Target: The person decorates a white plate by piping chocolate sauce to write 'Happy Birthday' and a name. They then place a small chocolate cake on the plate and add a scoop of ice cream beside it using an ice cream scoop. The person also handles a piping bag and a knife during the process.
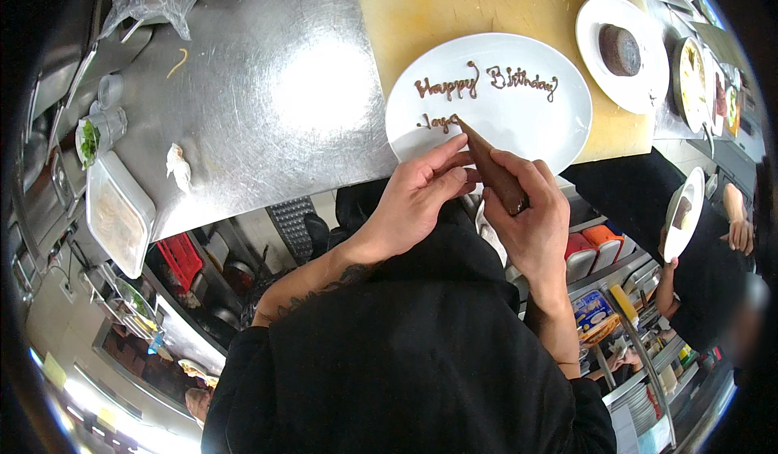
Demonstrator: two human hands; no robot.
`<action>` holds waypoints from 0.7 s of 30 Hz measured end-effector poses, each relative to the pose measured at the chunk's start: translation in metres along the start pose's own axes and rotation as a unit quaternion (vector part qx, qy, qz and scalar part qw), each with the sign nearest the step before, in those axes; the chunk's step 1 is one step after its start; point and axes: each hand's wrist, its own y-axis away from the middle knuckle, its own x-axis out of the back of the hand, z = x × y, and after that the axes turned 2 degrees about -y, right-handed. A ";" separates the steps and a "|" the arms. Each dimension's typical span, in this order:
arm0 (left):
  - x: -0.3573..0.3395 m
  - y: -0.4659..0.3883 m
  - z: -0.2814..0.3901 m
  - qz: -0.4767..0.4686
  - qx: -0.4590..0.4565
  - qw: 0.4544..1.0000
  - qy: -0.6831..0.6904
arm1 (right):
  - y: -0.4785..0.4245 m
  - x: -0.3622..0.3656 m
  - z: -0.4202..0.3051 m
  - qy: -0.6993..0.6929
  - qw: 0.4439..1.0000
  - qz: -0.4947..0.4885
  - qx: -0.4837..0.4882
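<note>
A white oval plate (516,132) lies on a yellowed cutting board (419,4), with dark brown piped lettering (486,83) across its face. In my right hand (535,223) is a paper-thin piping cone (495,171) filled with brown chocolate-like icing. The cone's tip points at the end of a shorter second line of lettering. My left hand (419,195) is beside the cone at the plate's near rim, its index fingertip close to the tip; whether it touches is unclear. The left hand holds nothing that I can see.
A round white plate with a dark cake (620,49) stands right of the oval plate, a pan (691,83) beyond it. On the left steel counter (255,119) are a crumpled wipe (178,168) and a plastic tub (118,214). A co-worker at right holds another cake plate (684,214).
</note>
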 end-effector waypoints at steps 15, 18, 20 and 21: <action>0.001 0.007 0.001 -0.009 0.010 1.000 -0.008 | 0.006 0.004 -0.001 -0.017 1.000 -0.021 -0.006; -0.010 0.019 0.011 -0.021 -0.011 1.000 -0.005 | 0.016 0.019 -0.011 -0.016 1.000 -0.018 0.014; -0.018 0.022 0.012 -0.024 -0.042 0.999 0.004 | 0.021 0.027 -0.015 -0.041 0.998 -0.004 0.038; -0.020 0.022 0.013 -0.031 -0.053 0.998 0.001 | 0.020 0.027 -0.014 -0.034 0.999 0.003 0.039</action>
